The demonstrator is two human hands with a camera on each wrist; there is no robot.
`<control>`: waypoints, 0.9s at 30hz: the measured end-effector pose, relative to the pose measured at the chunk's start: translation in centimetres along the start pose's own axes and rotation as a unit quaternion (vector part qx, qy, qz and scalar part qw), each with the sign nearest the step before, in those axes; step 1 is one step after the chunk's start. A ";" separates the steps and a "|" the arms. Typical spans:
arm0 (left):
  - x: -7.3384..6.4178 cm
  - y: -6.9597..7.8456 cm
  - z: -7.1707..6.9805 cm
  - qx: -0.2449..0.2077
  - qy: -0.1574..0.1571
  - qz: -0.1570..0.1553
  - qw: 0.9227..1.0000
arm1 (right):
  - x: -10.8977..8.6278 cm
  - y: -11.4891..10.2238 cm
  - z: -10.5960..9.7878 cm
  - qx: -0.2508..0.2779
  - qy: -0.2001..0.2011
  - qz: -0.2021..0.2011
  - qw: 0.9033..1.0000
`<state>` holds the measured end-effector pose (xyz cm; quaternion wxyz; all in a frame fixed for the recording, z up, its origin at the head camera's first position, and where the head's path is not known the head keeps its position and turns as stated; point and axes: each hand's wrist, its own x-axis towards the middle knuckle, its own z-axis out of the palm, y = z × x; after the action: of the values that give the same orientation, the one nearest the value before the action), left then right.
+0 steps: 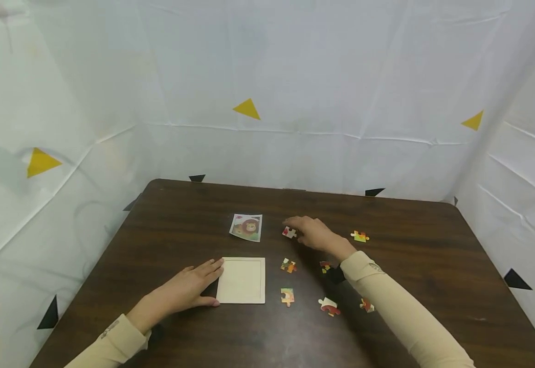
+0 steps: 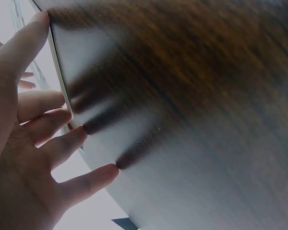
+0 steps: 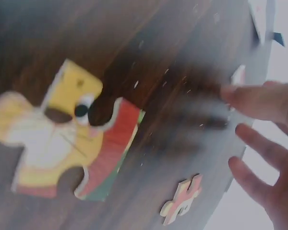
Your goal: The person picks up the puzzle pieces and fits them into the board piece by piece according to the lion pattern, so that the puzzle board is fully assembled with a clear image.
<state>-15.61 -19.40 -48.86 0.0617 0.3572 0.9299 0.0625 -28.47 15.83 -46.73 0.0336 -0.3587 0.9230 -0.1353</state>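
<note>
A pale square puzzle tray (image 1: pixel 241 280) lies on the table, a raised border round its bare inside. At its left side rests my left hand (image 1: pixel 189 286), fingertips at the upper left corner and thumb by the lower left corner. In the left wrist view the hand's fingers (image 2: pixel 36 115) are spread along the tray's edge. Farther off, my right hand (image 1: pixel 314 233) reaches over a white puzzle piece with a pink-red patch (image 1: pixel 289 232). Its index finger and thumb stand around that piece, which looks flat on the table. The right wrist view shows the thumb (image 3: pixel 254 100) overlapping the piece.
Other puzzle pieces lie scattered: a yellow-green one (image 1: pixel 360 236), an orange one (image 1: pixel 289 266), a pale one (image 1: pixel 287 296), a red and white one (image 1: pixel 329 306) and a red one (image 1: pixel 366 305) near the right sleeve. A lion picture card (image 1: pixel 246 227) lies beyond the tray.
</note>
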 end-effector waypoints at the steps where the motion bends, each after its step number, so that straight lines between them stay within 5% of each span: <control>1: 0.0 0.1 0.1 0.000 0.001 0.001 1.000 | 0.1 0.2 0.0 -0.001 -0.010 -0.019 1.000; 8: -0.2 0.5 0.4 0.002 -0.005 0.000 1.000 | -0.4 0.7 0.6 0.026 -0.037 -0.053 0.998; 16: 0.5 0.3 0.2 0.014 0.010 0.010 1.000 | -1.1 1.3 0.6 -0.001 0.036 -0.115 0.993; 27: 0.7 0.7 0.3 -0.006 0.005 0.007 1.000 | -2.2 2.1 1.9 -0.059 0.075 -0.077 0.992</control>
<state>-15.62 -18.45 -49.10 0.0591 0.3631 0.9272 0.0703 -27.90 18.40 -49.17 -0.0676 -0.4190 0.8989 -0.1091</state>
